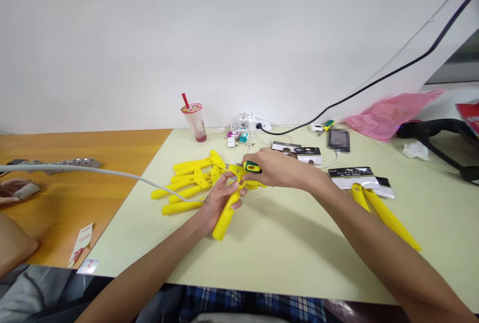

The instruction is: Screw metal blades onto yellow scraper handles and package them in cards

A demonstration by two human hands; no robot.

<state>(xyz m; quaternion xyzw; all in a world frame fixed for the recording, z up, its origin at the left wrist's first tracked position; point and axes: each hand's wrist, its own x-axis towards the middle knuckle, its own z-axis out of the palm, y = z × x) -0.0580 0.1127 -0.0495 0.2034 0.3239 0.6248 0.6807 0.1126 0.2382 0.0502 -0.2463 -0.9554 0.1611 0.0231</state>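
Observation:
My left hand is wrapped around a yellow plier-like hand tool, whose thick handle points down toward the table's front edge. Its head is angled up between both hands. My right hand is closed around a green-and-yellow-handled screwdriver right at that head; the screwdriver's tip is hidden. Just left of my hands, several similar yellow tools lie in a loose pile, handles to the left. To the right, another yellow tool rests with its handles spread beside a black-and-white packaging card.
A plastic cup with a red straw stands at the back, near a power strip with plugs and cables. A grey cable crosses from the left. A phone and pink bag lie back right. Another person's arm is at left.

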